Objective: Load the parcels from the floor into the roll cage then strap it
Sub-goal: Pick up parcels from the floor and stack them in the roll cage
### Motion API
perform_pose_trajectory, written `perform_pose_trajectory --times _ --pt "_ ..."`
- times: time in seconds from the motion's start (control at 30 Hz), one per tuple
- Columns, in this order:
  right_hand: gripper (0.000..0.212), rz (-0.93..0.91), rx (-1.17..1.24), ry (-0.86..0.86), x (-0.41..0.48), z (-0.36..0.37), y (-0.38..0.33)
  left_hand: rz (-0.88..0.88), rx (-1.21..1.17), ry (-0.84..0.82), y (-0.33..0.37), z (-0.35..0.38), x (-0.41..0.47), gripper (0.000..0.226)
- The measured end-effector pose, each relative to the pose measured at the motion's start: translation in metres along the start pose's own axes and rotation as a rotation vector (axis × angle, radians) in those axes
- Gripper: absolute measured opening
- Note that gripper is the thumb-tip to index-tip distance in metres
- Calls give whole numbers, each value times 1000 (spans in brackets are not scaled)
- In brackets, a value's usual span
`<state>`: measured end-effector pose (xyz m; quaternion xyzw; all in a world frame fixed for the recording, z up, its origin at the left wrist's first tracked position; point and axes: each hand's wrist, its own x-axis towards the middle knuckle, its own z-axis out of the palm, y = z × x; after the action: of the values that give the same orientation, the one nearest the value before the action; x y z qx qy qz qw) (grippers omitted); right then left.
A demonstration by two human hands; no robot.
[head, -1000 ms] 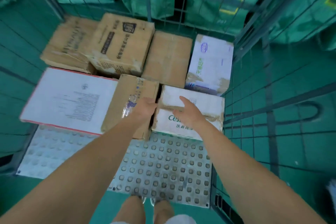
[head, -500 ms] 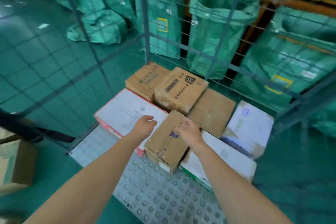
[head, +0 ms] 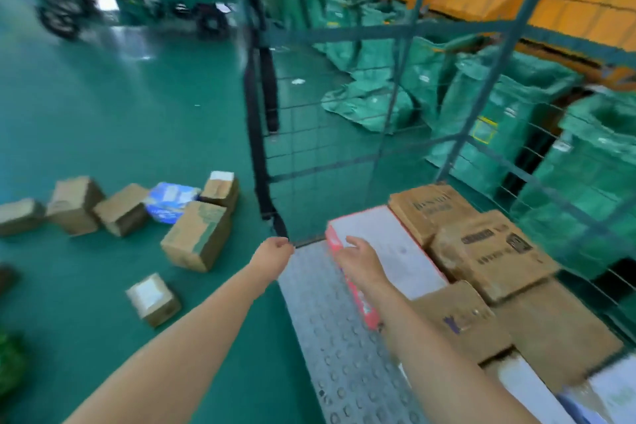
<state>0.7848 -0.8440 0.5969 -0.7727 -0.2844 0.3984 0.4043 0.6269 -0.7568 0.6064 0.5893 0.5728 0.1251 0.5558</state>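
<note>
Our two forearms, bare from the lower edge up to the wrists, our left hand (head: pixel 273 251) near centre, our right hand (head: pixel 358 256) at its three o'clock, both hands bare.

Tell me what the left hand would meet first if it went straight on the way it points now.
Probably the black strap hanging at the roll cage corner; the left hand points at its lower end, very close. Contact is unclear.

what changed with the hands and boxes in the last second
Both hands came off the front parcels and swung left: left hand now at the black strap, grip unclear; right hand hovers open over the white box. The parcels themselves stayed put.
</note>
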Motion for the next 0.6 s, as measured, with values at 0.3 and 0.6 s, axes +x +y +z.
perform_pose_trajectory --times 0.3,0.6 --pt "64 -102 -157 -343 -48 177 -59 -138 -154 322 -113 -169 -58 14" --pt "65 -185 -305 -579 -60 298 -105 -285 -319 500 -182 -261 -78 41"
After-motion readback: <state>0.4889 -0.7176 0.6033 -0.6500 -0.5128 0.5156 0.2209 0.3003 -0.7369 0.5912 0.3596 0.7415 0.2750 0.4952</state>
